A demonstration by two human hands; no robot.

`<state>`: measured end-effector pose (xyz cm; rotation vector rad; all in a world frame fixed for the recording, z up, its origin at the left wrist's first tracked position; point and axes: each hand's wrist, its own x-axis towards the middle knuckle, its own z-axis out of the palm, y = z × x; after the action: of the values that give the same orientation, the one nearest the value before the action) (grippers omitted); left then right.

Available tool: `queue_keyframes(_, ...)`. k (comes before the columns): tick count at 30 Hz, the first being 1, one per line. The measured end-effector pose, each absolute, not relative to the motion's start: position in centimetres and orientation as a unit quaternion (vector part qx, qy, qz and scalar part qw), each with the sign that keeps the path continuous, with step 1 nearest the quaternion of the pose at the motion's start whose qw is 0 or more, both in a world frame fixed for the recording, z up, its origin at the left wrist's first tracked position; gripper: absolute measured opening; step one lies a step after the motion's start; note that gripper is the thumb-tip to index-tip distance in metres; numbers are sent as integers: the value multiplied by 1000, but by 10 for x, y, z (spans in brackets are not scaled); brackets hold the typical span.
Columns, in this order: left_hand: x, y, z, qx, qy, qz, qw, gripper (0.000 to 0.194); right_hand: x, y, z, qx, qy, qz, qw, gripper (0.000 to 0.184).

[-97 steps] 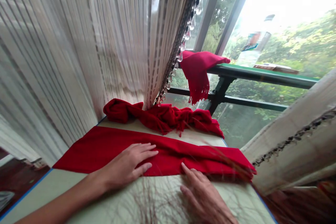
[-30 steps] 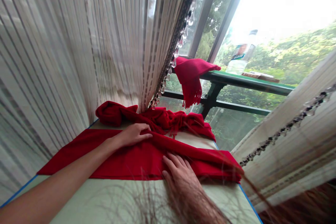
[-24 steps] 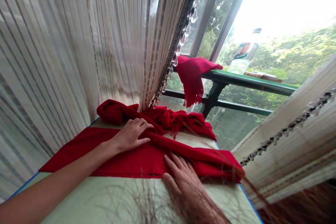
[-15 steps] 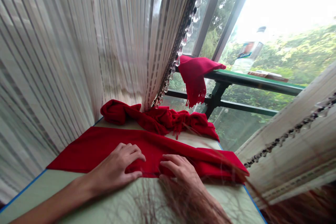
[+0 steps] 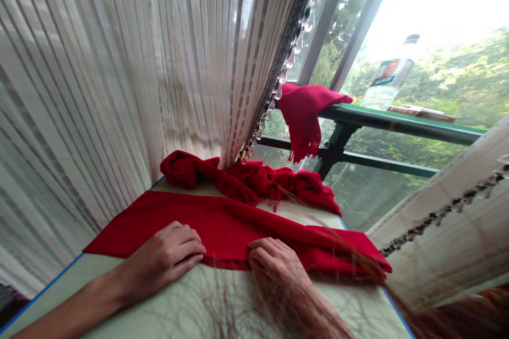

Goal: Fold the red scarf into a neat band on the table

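A long red scarf [image 5: 222,222] lies folded lengthwise across the table, its right part layered with a raised fold. At its near edge my left hand [image 5: 169,254] has its fingers drawn together, thumb below them, closed on the cloth. My right hand [image 5: 274,262] curls its fingers on the same edge a little further right, also closed on it; loose strands of hair blur its wrist. Between the two hands the scarf's edge sags slightly towards me. Behind it a second red scarf [image 5: 246,180] is crumpled in a heap with some fringe showing.
The pale table [image 5: 199,302] has blue edging. String curtains [image 5: 119,63] with beaded trim hang at left, and another curtain [image 5: 449,233] at right. On the green-topped window rail [image 5: 401,124] are a fringed red cloth [image 5: 304,116], a plastic bottle [image 5: 392,77] and a flat box [image 5: 421,113].
My fingers, spread on the scarf before, have closed at its near edge. My left hand has shifted left, widening the gap between the hands. The view has swung slightly left.
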<state>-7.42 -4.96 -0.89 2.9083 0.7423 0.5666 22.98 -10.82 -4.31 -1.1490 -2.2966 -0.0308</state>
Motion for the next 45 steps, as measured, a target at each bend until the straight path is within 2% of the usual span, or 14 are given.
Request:
queue_keyframes(16,-80,-49,-24,958,161,234,-35,16,231,-112,-46,-417,-861,-21,290,11)
queue_keyframes(20,-79,-48,-22,956,175,234,-14,18,228,-116,-35,-413,-861,-38,294,11)
queue_keyframes(23,-75,-46,-18,943,218,249,28,13,211,-127,-24,-381,-872,-49,303,20)
queue_keyframes(27,-72,-41,-16,924,247,285,62,9,175,-142,-25,-343,-898,18,275,30)
queue_keyframes(30,-73,-39,-17,922,240,298,60,10,155,-144,-31,-411,-883,50,221,52)
queue_keyframes(32,-75,-40,-17,925,230,298,59,11,148,-142,-31,-489,-848,79,189,59)
queue_keyframes(35,-77,-44,-17,934,206,284,62,12,143,-138,-28,-554,-807,111,171,52)
queue_keyframes(41,-80,-46,-20,950,195,235,70,12,152,-140,-26,-583,-790,132,136,41)
queue_keyframes(45,-82,-47,-20,949,196,234,81,13,178,-153,-32,-574,-803,100,125,50)
